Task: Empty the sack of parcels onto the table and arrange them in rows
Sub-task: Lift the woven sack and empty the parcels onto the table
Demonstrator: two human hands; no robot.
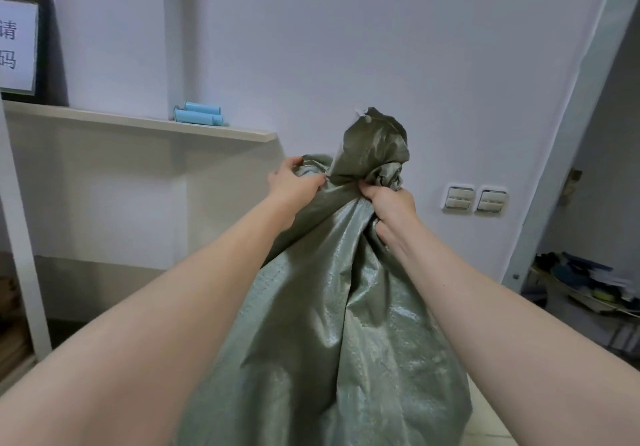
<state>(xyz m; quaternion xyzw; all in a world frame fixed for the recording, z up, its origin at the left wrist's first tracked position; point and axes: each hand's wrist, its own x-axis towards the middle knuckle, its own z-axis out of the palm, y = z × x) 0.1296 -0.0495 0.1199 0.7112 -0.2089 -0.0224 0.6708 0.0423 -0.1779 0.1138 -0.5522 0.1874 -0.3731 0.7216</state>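
A large grey-green woven sack (332, 324) fills the middle of the view, bulging and held up in front of me. Its top is bunched into a crumpled neck with a white tie (362, 114) at the tip. My left hand (294, 182) grips the gathered fabric on the left of the neck. My right hand (389, 203) clutches the bunched fabric on the right, just below the crumpled top. The parcels are hidden inside the sack. No table surface shows under the sack.
A pale shelf (138, 123) runs along the wall at left, carrying two blue rolls (199, 116) and a framed sign (20, 43). Two wall sockets (474, 199) sit at right. A doorway (588, 203) at far right opens onto cluttered shelves.
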